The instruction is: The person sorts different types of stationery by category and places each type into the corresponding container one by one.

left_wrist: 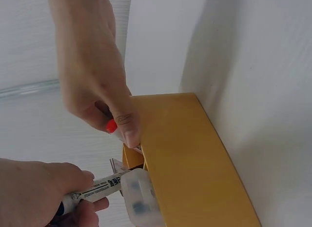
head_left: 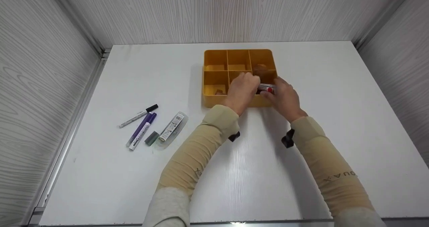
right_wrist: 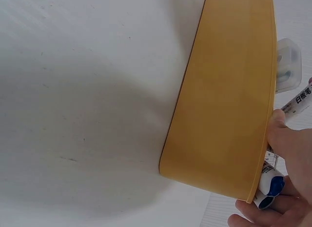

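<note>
My left hand (head_left: 243, 89) is over the front of the yellow divided box (head_left: 216, 100). It grips a white whiteboard marker (left_wrist: 100, 189) slanting down into the box, beside a clear plastic case (left_wrist: 141, 195). At the box's front right corner, my right hand (head_left: 285, 98) has its thumb (right_wrist: 278, 127) at the rim and its fingers curled behind markers. Blue-ended markers (right_wrist: 273, 182) stick out between thumb and fingers, and a red marker end (left_wrist: 111, 126) shows by the thumb. The lower parts of these markers are hidden inside the box.
On the white table to the left lie a black-capped marker (head_left: 135, 118), two purple-and-white markers (head_left: 142, 131), a small dark green block (head_left: 151, 138) and a clear package with a label (head_left: 172, 128). Small brownish items (head_left: 219, 92) lie in the box's front left compartment. Wood-patterned panels surround the table.
</note>
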